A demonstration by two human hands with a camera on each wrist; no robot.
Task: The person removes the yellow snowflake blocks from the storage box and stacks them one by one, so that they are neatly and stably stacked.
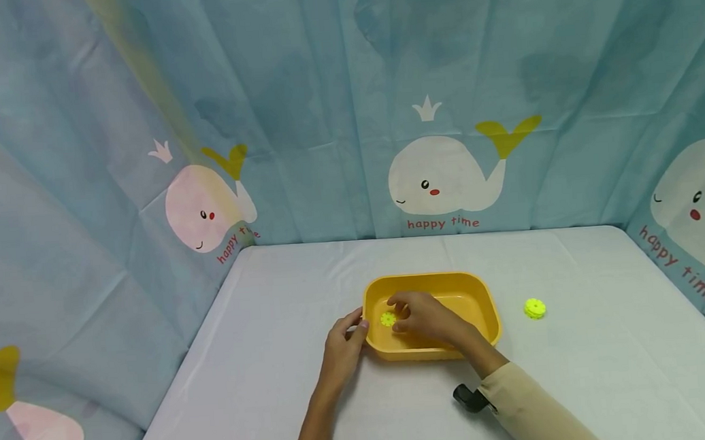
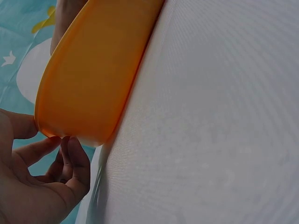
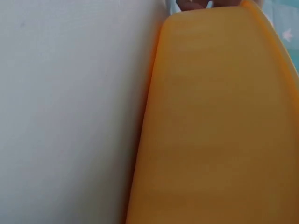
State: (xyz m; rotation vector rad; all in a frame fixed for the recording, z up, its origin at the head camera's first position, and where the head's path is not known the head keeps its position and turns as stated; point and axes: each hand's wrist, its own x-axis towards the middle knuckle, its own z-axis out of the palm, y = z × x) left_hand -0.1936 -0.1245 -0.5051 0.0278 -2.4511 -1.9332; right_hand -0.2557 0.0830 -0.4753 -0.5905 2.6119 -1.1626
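A yellow plastic tray with raised walls stands on the white table. Inside it at the left lies a small neon-yellow, flower-shaped disc. My right hand reaches into the tray from the near right, its bent thumb and fingers spread apart beside the disc; contact with the disc cannot be made out. At the tray's left end, my left hand holds the rim and end wall. The left wrist view shows that hand with bent fingertips against the orange-looking wall.
To the right of the tray sits a small stack of neon-yellow flower-shaped discs. White cloth covers the table. Blue curtains printed with whales hang behind it and at both sides. The right wrist view is mostly tray wall.
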